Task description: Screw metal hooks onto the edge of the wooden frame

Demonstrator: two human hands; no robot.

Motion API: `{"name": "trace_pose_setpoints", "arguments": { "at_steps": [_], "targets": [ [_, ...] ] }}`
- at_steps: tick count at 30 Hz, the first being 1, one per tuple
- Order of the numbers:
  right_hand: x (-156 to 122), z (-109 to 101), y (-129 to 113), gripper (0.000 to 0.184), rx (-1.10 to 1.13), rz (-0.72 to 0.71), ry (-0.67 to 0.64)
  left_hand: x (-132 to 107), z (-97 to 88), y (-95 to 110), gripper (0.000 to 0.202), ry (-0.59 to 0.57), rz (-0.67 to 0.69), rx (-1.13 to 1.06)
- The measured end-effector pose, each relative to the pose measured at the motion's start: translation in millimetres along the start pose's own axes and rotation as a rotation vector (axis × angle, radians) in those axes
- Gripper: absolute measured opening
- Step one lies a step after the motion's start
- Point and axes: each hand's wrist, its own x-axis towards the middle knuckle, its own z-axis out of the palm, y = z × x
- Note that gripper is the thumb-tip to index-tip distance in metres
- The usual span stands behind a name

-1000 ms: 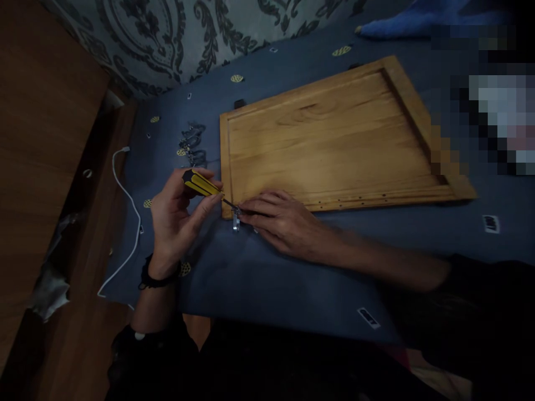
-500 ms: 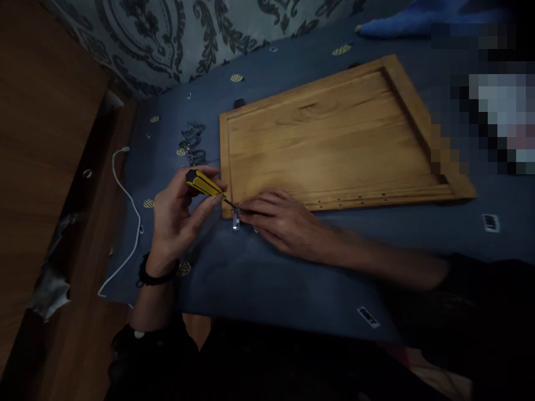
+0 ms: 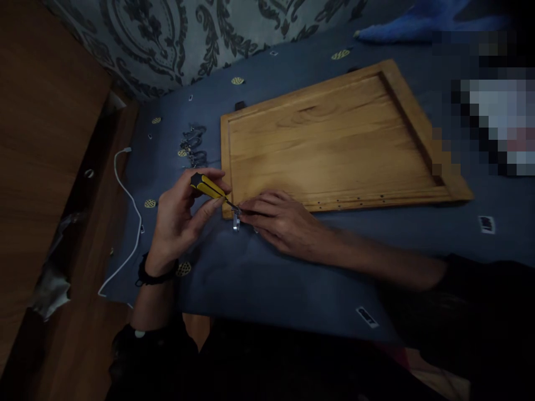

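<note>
My left hand is closed on the yellow and black handle of a screwdriver. The handle leans back to the left, and the shaft slants down to the near left corner of a wooden panel with a raised border. There, the tip meets a small shiny metal fitting, which juts out past the panel's near edge. My right hand lies over that edge with fingers together, its fingertips pressed on the fitting. Those fingertips partly cover the fitting, and a screw cannot be made out.
Several metal pieces lie beyond my left hand on the dark blue patterned cloth. A white cable runs along the left side. Small dark holes line the panel's near edge. Blue fabric lies at the far right.
The screwdriver handle has turned slightly within my left hand, its tip staying at the fitting. My right hand holds its place. The whole view has shifted a little.
</note>
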Motion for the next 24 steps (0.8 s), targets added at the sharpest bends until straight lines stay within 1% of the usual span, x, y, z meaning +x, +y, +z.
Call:
{"name": "trace_pose_setpoints", "arguments": {
  "at_steps": [4, 8, 10, 13, 15, 20, 24],
  "targets": [
    [0.2, -0.9, 0.0, 0.033, -0.007, -0.011, 0.011, 0.1, -0.5, 0.2, 0.032, -0.022, 0.000, -0.001],
    [0.6, -0.9, -0.2, 0.033, -0.018, -0.024, 0.022, -0.7, 0.9, 1.2, 0.033, -0.003, -0.017, -0.025],
    [0.7, -0.7, -0.2, 0.033, -0.017, -0.030, 0.027, -1.3, 0.9, 1.4, 0.032, 0.053, -0.003, -0.051],
    [0.4, -0.2, 0.2, 0.033, -0.016, -0.029, 0.028, -1.5, -1.1, 0.9, 0.030, 0.198, 0.022, -0.110],
    [0.0, 0.0, 0.5, 0.033, -0.016, -0.029, 0.021, -1.6, -2.6, 0.1, 0.029, 0.247, 0.014, -0.129],
    [0.1, -0.4, 0.1, 0.033, -0.020, -0.023, 0.022, -3.4, -1.4, -1.9, 0.028, 0.209, -0.004, -0.097],
    [0.9, -0.4, -1.0, 0.033, -0.020, -0.009, 0.028, -4.8, 2.1, -2.6, 0.029, 0.206, 0.008, -0.062]
  ]
}}
